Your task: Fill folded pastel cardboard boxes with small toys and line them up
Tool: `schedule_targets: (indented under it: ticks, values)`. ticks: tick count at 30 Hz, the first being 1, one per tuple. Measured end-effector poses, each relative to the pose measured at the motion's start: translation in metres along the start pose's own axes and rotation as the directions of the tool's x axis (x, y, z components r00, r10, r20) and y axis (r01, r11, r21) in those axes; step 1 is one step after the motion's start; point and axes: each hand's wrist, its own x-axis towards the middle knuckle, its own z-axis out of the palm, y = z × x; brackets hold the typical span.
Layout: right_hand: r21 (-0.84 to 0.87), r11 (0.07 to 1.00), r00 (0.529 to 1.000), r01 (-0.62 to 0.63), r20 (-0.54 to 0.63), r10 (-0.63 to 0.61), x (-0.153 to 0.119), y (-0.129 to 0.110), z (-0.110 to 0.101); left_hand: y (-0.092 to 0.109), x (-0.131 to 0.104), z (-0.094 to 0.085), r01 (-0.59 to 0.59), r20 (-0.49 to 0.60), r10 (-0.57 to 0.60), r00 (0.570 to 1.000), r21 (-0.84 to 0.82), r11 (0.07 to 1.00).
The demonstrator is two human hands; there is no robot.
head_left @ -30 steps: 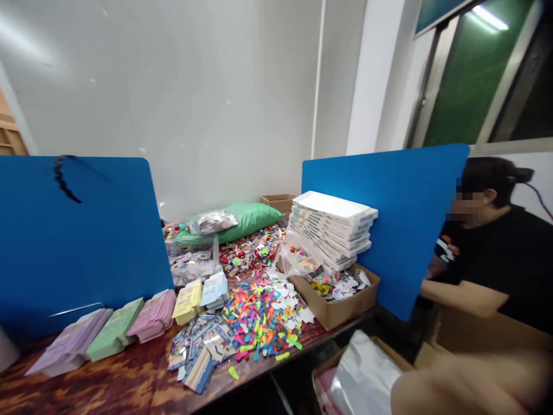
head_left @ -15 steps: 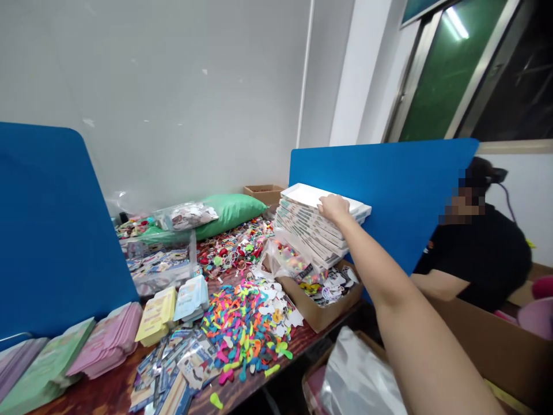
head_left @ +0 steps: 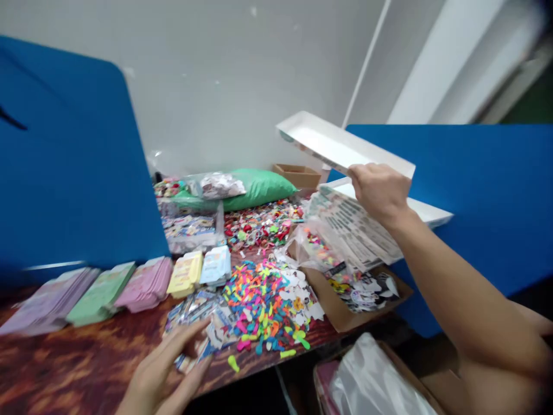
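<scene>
My right hand (head_left: 382, 193) grips the near side of a shallow white box tray (head_left: 332, 141), raised and tilted above a stack of like trays (head_left: 358, 225). Below at the left, my left hand (head_left: 168, 366) has its fingers apart and holds nothing; it is slightly blurred. Just beyond it lie flat blue-and-white plastic packets (head_left: 205, 317). Beside these spreads a pile of small bright plastic pieces (head_left: 259, 305), with white cutouts (head_left: 298, 294) on its right side.
Purple (head_left: 52, 300), green (head_left: 101, 294), pink (head_left: 144, 282), yellow (head_left: 185, 274) and light blue card stacks (head_left: 215, 266) line the table. Blue partitions (head_left: 73, 161) stand at both sides. A cardboard box (head_left: 337, 311) holds cutouts. A green bag (head_left: 259, 187) lies behind.
My right hand has lifted the top tray off the stack. My left hand has come into view at the lower left. The view has turned left, and the other person is no longer visible.
</scene>
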Motion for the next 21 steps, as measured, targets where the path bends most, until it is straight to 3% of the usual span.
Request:
schedule_targets:
  ticks: [2, 4, 6, 9, 12, 16, 18, 21]
  values:
    - [0.107, 0.955, 0.955, 0.275, -0.141, -0.259, -0.028, -0.055, -0.023, 0.011, 0.014, 0.002, -0.176, -0.109, 0.196, 0.974, 0.168, 0.97]
    - [0.229, 0.818, 0.839, 0.528, -0.291, -0.46, -0.063, -0.111, -0.04, 0.015, 0.019, 0.008, -0.281, -0.131, 0.337, 0.932, 0.322, 0.904]
    - [0.372, 0.62, 0.72, 0.691, -0.424, -0.549, -0.1, -0.165, -0.051, 0.01, 0.015, 0.011, -0.278, -0.127, 0.373, 0.919, 0.461, 0.843]
    - [0.551, 0.381, 0.663, 0.742, -0.518, -0.541, -0.145, -0.233, -0.057, -0.008, -0.011, 0.002, -0.198, -0.097, 0.338, 0.936, 0.649, 0.735]
    - [0.643, 0.214, 0.649, 0.735, -0.577, -0.496, -0.172, -0.283, -0.06, -0.032, -0.048, -0.026, -0.117, -0.109, 0.296, 0.949, 0.75, 0.651]
    - [0.748, 0.029, 0.695, 0.663, -0.599, -0.397, -0.192, -0.32, -0.062, -0.064, -0.095, -0.072, 0.027, -0.152, 0.172, 0.973, 0.822, 0.569]
    - [0.782, -0.022, 0.72, 0.623, -0.585, -0.373, -0.201, -0.332, -0.058, -0.084, -0.116, -0.092, 0.086, -0.175, 0.109, 0.978, 0.827, 0.556]
    - [0.798, -0.03, 0.726, 0.602, -0.563, -0.394, -0.218, -0.344, -0.044, -0.117, -0.143, -0.112, 0.141, -0.181, 0.003, 0.984, 0.778, 0.613]
